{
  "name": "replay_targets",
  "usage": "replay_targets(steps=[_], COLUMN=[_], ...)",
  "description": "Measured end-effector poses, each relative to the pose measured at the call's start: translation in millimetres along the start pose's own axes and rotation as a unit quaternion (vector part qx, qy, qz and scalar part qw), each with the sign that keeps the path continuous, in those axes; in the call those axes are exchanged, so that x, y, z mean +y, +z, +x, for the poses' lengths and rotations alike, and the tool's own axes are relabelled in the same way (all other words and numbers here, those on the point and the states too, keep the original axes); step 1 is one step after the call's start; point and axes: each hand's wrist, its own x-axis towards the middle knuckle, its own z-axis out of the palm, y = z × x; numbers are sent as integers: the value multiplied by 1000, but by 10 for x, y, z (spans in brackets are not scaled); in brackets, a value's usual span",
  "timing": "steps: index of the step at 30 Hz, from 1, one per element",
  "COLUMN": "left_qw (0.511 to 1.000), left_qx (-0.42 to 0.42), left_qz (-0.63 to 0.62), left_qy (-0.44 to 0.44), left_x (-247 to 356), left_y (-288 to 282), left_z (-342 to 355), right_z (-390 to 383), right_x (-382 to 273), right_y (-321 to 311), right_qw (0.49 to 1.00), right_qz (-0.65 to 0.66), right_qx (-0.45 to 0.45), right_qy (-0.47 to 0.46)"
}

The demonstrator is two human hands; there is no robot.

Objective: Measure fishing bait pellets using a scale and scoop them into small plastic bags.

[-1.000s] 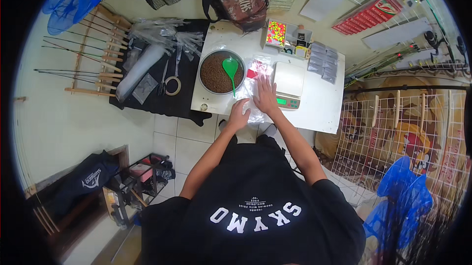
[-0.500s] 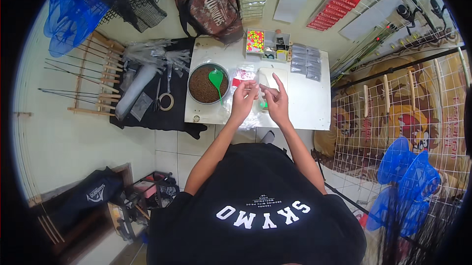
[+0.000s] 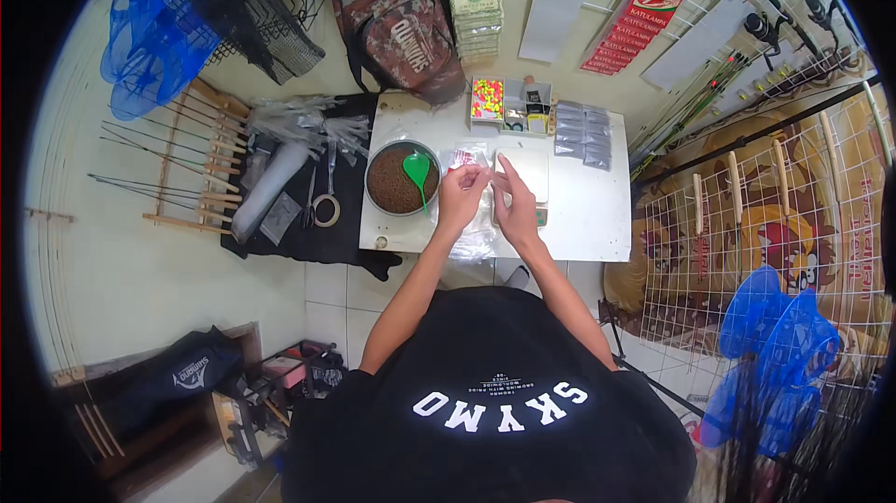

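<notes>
My left hand (image 3: 460, 202) and my right hand (image 3: 516, 209) are close together above the table, fingertips almost meeting. Between them is a thin clear plastic bag (image 3: 491, 178), pinched by my left fingers and gripped at its edge by my right; its outline is faint. More clear plastic bags (image 3: 474, 244) lie under and beside my left hand, one with a red and white print. Just beyond my right hand sits a white weighing scale (image 3: 530, 174), partly covered by that hand. To the left, a round bowl (image 3: 371, 195) holds brown granules (image 3: 394, 188) with a green spoon (image 3: 417, 169) resting on them.
The white table (image 3: 588, 223) carries a divided box (image 3: 488, 100) of colourful beads and small packs at the back. Grey sachets (image 3: 583, 137) lie at the right. On a black cloth (image 3: 345, 237) at left are a tape roll (image 3: 326, 211), scissors and plastic packaging.
The view has shifted, so the table sits lower in the picture. My right index finger, stretched upward before, has come down closer to my left fingertips.
</notes>
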Motion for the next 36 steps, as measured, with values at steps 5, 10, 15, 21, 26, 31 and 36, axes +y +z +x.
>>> replay_targets(steps=[5,10,15,21,26,31,36], left_qw=[998,1000,999,985,983,991,977], left_qx=[6,-13,-25,-4,37,83,89], left_qz=[-69,-24,48,156,170,102,179], left_qy=[-10,-14,5,77,56,27,70], left_x=[78,167,260,214,151,41,-45], left_y=[-121,-294,-396,-457,-628,-831,-888], left_z=[-9,56,-23,-115,-180,-140,-112], right_z=[30,82,121,256,280,265,251], right_x=[-205,-105,-250,-201,-97,-64,-235], right_y=[-6,-2,30,250,349,442,649], right_qw=[998,991,968,979,976,993,983], right_qz=[-28,108,171,144,134,-30,-155], right_qx=[52,20,-2,4,-1,-20,-52], right_qy=[-16,76,185,141,174,109,-82])
